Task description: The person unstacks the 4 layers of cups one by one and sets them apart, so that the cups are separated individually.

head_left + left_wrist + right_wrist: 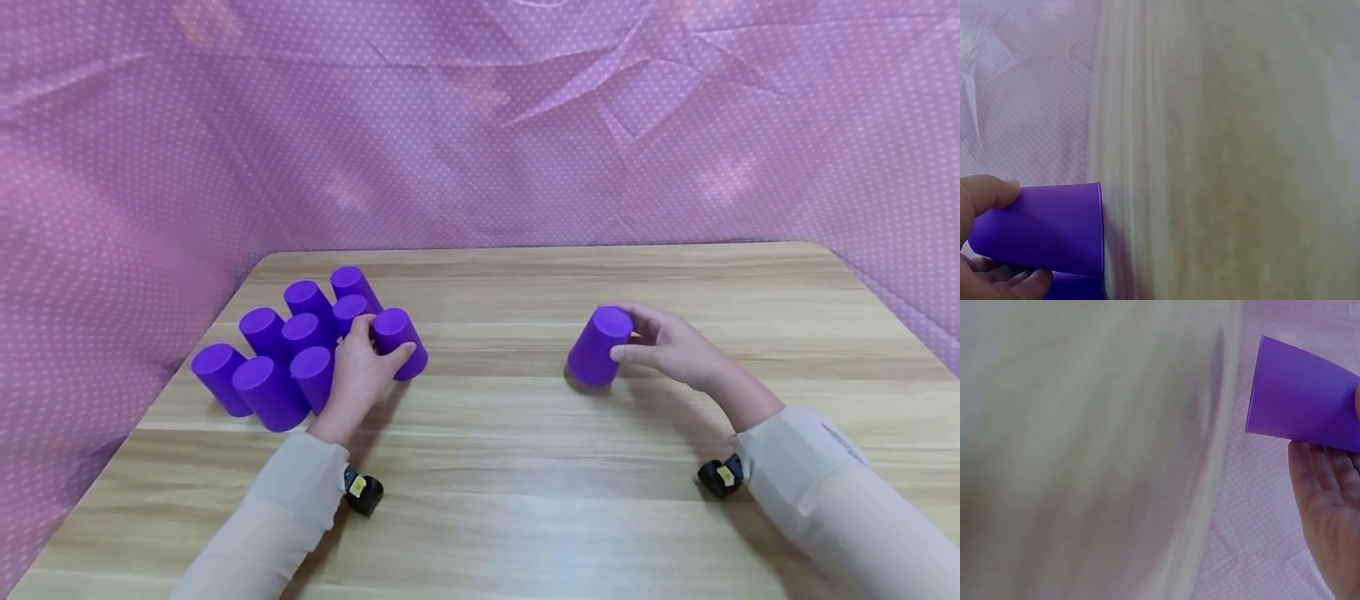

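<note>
Upside-down purple cups are the things handled here. My left hand (358, 373) grips one purple cup (403, 348) at the right side of a group, thumb on its near side and fingers behind. In the left wrist view, that cup (1047, 228) has its rim at the wooden surface, with another purple cup partly hidden behind it. Toward the right, my right hand (673, 348) holds a single purple cup (595, 354) between thumb and fingers. Its rim shows a gap from the tabletop in the right wrist view, where the cup (1300, 394) leans slightly.
Several more upside-down purple cups (273, 398) stand close together in rows left of my left hand. Beneath everything is a wood-grain table (495, 433). A pink dotted cloth (480, 150) hangs behind the table and along its sides.
</note>
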Action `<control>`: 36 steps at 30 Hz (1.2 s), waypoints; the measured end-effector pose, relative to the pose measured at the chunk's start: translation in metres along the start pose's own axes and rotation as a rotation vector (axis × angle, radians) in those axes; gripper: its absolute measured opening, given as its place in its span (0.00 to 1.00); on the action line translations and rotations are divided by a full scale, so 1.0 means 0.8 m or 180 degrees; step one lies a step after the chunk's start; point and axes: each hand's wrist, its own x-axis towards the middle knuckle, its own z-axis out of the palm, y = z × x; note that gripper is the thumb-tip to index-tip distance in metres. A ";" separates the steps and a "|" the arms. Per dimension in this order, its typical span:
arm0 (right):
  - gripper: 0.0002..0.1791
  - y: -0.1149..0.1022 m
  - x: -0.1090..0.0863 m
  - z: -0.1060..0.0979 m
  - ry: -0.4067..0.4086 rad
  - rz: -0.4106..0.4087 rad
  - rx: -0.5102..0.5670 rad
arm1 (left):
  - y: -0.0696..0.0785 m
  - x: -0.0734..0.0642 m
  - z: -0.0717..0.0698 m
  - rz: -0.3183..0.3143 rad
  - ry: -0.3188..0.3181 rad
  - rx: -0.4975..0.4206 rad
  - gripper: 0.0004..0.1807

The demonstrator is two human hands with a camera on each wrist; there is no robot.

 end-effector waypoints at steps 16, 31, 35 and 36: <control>0.32 -0.047 0.105 0.057 0.0275 -0.0051 -0.0407 | -0.003 -0.005 -0.001 -0.0066 0.0038 -0.0065 0.34; 0.31 -0.081 0.185 0.134 0.0457 -0.0053 -0.0469 | -0.003 -0.003 -0.001 -0.0073 0.0081 -0.0094 0.35; 0.31 -0.083 0.199 0.154 0.0542 -0.0069 -0.0666 | -0.005 -0.003 -0.002 -0.0095 0.0080 -0.0141 0.36; 0.31 -0.083 0.202 0.159 0.0555 -0.0052 -0.0706 | -0.005 -0.003 -0.002 -0.0087 0.0085 -0.0157 0.36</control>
